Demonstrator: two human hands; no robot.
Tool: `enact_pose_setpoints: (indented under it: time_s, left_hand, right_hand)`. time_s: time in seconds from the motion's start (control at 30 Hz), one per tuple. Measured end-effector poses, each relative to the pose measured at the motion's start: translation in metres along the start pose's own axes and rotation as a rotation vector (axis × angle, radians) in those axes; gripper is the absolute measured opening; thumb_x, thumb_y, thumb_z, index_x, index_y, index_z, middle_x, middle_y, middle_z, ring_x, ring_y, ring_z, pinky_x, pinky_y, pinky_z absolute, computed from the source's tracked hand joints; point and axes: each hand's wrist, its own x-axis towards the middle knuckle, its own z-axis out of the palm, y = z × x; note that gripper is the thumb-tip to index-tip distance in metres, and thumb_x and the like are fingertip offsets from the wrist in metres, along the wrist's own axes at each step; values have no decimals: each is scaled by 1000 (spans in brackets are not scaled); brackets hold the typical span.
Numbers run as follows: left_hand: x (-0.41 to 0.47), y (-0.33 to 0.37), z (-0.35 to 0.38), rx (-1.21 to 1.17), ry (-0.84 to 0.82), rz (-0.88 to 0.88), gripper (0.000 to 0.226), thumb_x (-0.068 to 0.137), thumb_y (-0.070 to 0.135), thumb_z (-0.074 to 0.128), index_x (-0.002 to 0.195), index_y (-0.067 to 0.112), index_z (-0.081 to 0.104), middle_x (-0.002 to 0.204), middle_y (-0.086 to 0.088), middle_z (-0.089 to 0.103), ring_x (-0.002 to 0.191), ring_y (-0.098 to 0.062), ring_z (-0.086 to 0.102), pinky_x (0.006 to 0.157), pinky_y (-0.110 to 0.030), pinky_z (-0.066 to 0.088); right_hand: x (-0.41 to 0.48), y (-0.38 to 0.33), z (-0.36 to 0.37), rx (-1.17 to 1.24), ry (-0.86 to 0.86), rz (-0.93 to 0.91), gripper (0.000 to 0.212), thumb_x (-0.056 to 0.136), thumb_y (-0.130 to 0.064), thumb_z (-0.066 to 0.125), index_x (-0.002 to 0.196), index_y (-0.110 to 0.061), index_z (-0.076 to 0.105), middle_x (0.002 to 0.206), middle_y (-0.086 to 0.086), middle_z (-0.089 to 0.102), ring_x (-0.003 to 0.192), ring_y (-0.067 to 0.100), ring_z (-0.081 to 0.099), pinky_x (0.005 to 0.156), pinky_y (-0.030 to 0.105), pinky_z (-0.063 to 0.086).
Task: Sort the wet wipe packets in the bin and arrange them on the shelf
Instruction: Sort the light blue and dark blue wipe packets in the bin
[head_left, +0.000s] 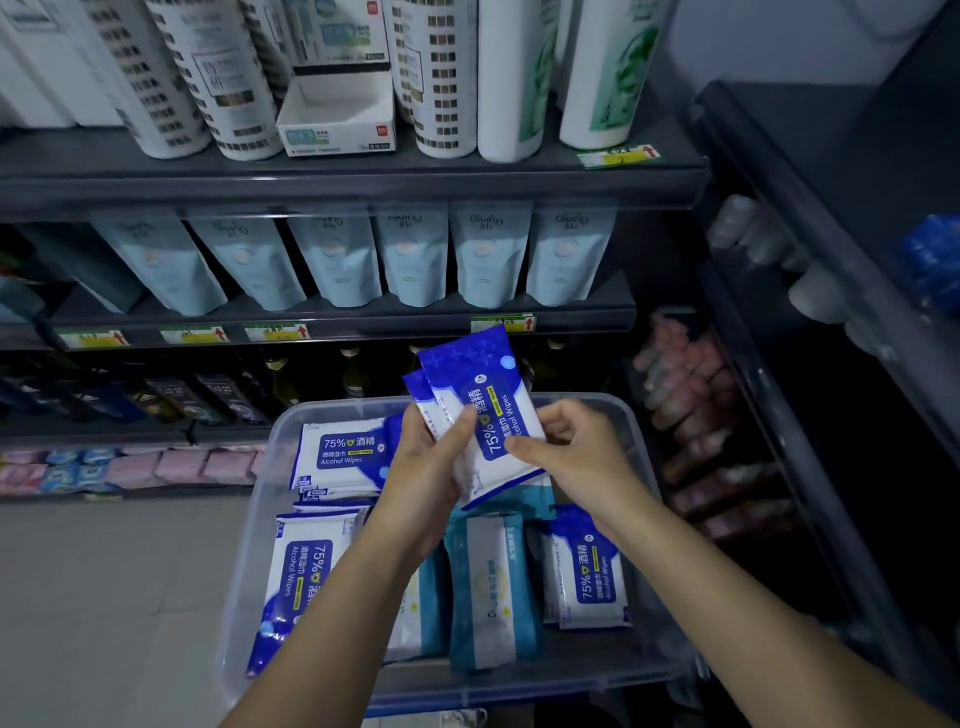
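My left hand (421, 467) and right hand (571, 452) both grip stacked blue wipe packets (483, 410) above the clear bin (249, 545). Rear ones mostly hidden, count unclear. Forearms cover some loose packets (340, 452) inside. Dim shelf (363, 318) beyond.

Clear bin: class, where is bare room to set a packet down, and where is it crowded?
Bare floor shows along the near wall of the clear bin, in front of the teal packet and the right alcohol wipes packet, widest toward the near right corner. The left side is crowded with overlapping packets.
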Motion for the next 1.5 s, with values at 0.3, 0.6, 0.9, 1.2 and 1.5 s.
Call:
enact_pose_setpoints:
  time_s: [0.3,0.6,0.9,1.2,1.5]
  left_hand:
    - [9,-16,-7,228,115,-27,34,91,9,59,121,14,45,110,-7,69,94,-25,69,75,-37,58]
    - [13,-25,-30,279,94,-44,33,91,12,59,120,15,44,110,-3,69,93,-21,70,76,-40,57]
    - [16,-24,-29,253,77,-93,30,89,12,61,115,16,46,105,-2,71,89,-20,71,68,-35,58]
    - [20,-16,-20,194,66,-107,29,90,11,61,115,15,47,101,-2,72,84,-19,72,62,-29,57]
    - [23,-10,-16,71,100,-105,33,93,10,56,124,16,49,102,0,72,86,-15,71,65,-29,57]
  right_hand:
    - [21,52,-34,-263,-38,41,24,89,-14,61,112,-8,63,112,3,64,107,15,58,93,26,43]
    - [25,113,-25,-896,-390,276,69,91,0,49,149,-18,16,152,7,28,125,23,46,89,25,44]
    - [28,116,-29,-1096,-497,105,11,83,-10,66,92,-10,61,117,6,53,100,21,54,81,26,46]
    - [26,78,-48,-1125,-471,-103,9,89,-8,54,91,-6,62,95,4,56,87,20,55,68,28,41]
    - [34,-1,-81,-830,-182,-211,12,92,-15,52,82,-17,45,70,1,52,74,25,56,66,34,39]
